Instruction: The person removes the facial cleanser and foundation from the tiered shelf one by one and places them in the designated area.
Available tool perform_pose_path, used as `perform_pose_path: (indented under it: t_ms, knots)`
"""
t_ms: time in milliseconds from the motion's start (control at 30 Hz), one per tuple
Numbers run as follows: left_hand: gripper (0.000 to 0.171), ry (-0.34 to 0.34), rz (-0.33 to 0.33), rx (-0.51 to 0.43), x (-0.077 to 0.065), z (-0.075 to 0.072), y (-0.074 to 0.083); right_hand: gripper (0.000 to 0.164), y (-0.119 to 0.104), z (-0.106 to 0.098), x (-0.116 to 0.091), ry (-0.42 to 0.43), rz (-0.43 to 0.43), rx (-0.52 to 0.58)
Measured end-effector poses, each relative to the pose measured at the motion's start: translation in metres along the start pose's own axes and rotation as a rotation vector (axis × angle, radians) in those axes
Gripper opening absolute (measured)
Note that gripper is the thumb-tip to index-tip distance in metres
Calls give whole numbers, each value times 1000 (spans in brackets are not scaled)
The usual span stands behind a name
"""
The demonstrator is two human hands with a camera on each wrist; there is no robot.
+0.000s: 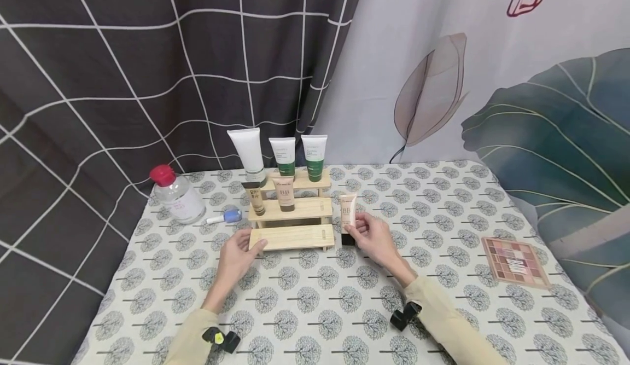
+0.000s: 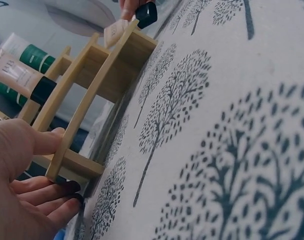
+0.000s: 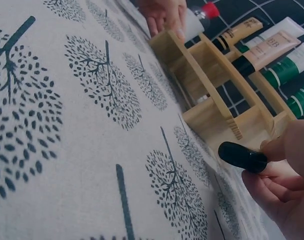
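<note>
Head view — right hand (image 1: pixel 374 238) kinda pinching a pale-pink squeeze tube with black cap (image 1: pixel 347 216), lower right of frame centre — left hand (image 1: pixel 237 255) gripping a three-tier pale wooden rack (image 1: pixel 292 237), lower centre.

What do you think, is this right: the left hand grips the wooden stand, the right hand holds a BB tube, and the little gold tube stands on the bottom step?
Not quite: the gold tube stands on the middle step, as the head view shows. The rest is right: the left hand grips the wooden stand and the right hand holds a BB tube.
</note>
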State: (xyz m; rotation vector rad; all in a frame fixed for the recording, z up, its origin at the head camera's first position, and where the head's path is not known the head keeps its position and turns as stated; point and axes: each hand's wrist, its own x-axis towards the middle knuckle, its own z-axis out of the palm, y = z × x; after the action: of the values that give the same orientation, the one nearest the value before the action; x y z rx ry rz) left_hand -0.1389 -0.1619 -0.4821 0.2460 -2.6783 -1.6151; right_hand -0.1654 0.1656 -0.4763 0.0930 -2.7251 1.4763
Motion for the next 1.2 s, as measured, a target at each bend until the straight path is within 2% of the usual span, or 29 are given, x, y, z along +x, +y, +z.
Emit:
perform_pose_path:
  t_ms: [233, 467, 733, 1200]
  knots:
    - [57, -5, 1, 1, 1, 0, 0, 36, 3, 3, 0, -54, 41, -16]
    - [57, -9, -5, -1, 2, 0, 0, 34, 3, 2, 1, -57, 43, -124]
    - [58, -9, -5, -13, 1, 0, -1, 38, 5, -2, 0, -69, 77, -170]
    - [57, -8, -2, -13, 1, 0, -1, 42, 4, -11, -12, -90, 31, -202]
